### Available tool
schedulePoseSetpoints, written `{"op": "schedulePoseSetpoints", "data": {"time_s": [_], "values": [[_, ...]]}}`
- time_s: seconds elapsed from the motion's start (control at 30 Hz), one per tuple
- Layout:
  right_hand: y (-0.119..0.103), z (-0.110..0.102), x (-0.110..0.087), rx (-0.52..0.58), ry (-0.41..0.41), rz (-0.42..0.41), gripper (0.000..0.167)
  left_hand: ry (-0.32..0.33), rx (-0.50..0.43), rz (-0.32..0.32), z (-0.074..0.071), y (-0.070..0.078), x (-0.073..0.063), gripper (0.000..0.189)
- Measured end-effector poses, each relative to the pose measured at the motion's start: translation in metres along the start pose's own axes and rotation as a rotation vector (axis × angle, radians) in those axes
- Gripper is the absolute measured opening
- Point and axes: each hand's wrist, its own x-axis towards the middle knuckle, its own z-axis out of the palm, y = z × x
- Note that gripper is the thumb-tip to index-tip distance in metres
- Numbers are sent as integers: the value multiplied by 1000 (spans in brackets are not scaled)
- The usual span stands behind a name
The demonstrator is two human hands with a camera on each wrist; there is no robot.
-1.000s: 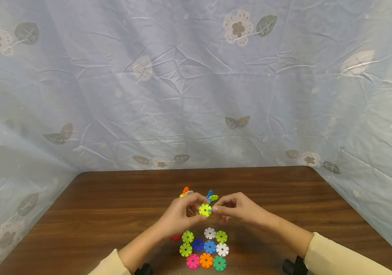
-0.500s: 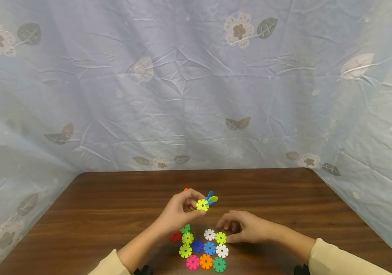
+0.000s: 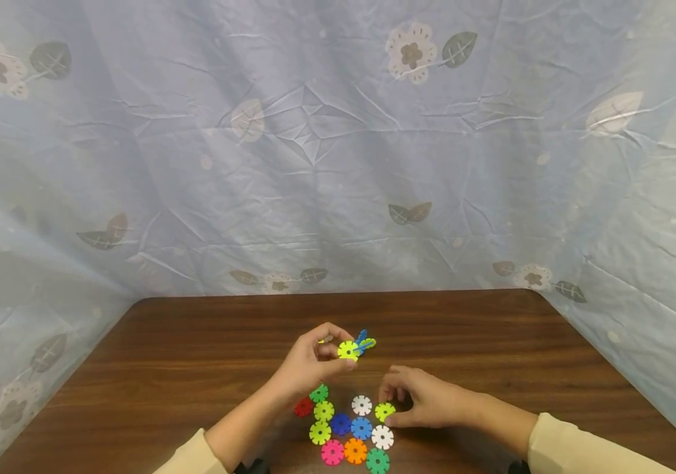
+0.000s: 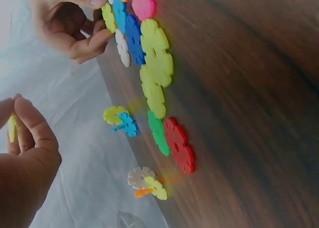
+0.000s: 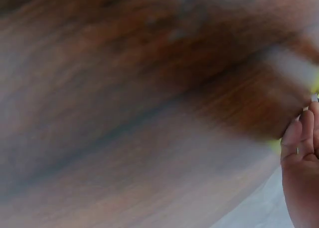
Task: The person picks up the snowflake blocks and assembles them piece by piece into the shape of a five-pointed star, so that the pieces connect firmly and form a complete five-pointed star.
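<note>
My left hand (image 3: 312, 362) pinches a yellow notched plastic disc (image 3: 347, 352) above the table. A blue strip (image 3: 364, 346), seen edge-on, meets that disc's right side in the head view. In the left wrist view the held disc (image 4: 13, 128) shows nearly edge-on in the left hand (image 4: 30, 143). My right hand (image 3: 423, 398) is low at the right of the loose discs, its thumb and fingers pinching a yellow-green disc (image 3: 384, 412). The left wrist view shows this right hand (image 4: 65, 26) at the top. Only part of the right hand (image 5: 301, 153) enters the right wrist view.
Several loose discs lie close together near the front: white (image 3: 361, 405), blue (image 3: 361, 428), orange (image 3: 355, 451), pink (image 3: 332, 452) and red (image 3: 303, 407). Farther back stand a blue-and-yellow joined group (image 4: 122, 119) and a white, yellow and orange one (image 4: 144, 180). A patterned cloth (image 3: 314, 164) surrounds the wooden table (image 3: 195, 368).
The right hand has left the held disc and come down toward the front, taking hold of the yellow-green disc, which has shifted slightly. The left hand has risen a little with its disc.
</note>
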Motion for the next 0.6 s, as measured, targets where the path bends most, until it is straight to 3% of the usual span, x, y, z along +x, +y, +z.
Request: {"op": "schedulePoseSetpoints", "data": {"time_s": [0.2, 0.4, 0.6], "values": [[-11, -5, 4, 140, 157, 30, 22, 16, -42, -33, 2, 1, -2, 33], [-23, -16, 12, 133, 350, 9, 20, 31, -40, -25, 2, 0, -2, 27], [-32, -16, 16, 149, 414, -11, 17, 11, -103, -13, 4, -1, -1, 29]]}}
